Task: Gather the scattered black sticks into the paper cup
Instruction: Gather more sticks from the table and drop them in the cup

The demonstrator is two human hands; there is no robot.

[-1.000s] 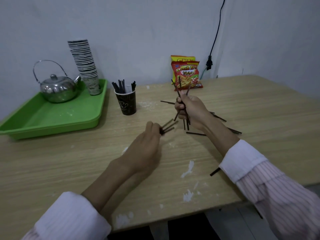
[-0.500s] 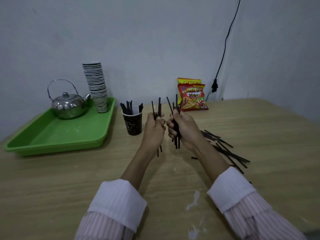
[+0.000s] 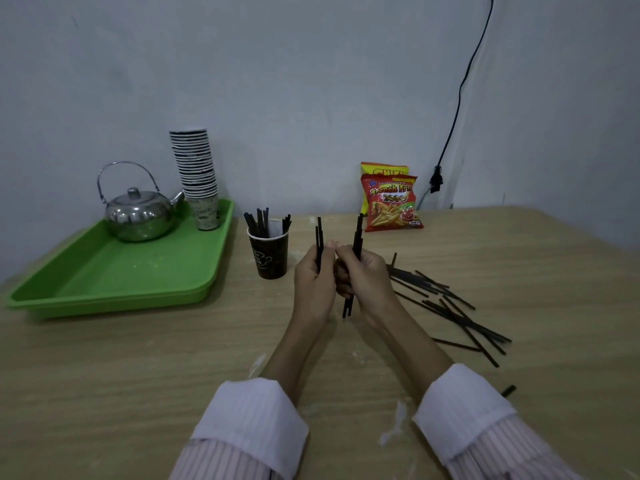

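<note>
A dark paper cup point(image 3: 268, 255) stands on the wooden table with several black sticks upright in it. Just right of the cup, my left hand point(image 3: 313, 284) grips a small upright bundle of black sticks point(image 3: 319, 237). My right hand point(image 3: 363, 277) touches it at the fingertips and holds a second upright bundle of black sticks point(image 3: 357, 237), whose lower ends poke out below the fist. Several more loose sticks point(image 3: 446, 308) lie scattered on the table to the right of my right hand, and one short piece point(image 3: 508, 390) lies near the right sleeve.
A green tray point(image 3: 114, 289) at the left holds a metal teapot point(image 3: 138, 216) and a tall stack of paper cups point(image 3: 197, 178). Two snack bags point(image 3: 391, 202) lean on the back wall. A black cable point(image 3: 453, 123) hangs down the wall. White smears mark the table.
Both hands lifted their sticks off the table, turned them upright and came together beside the cup. The camera view has tilted up, so the scene sits lower in frame.
</note>
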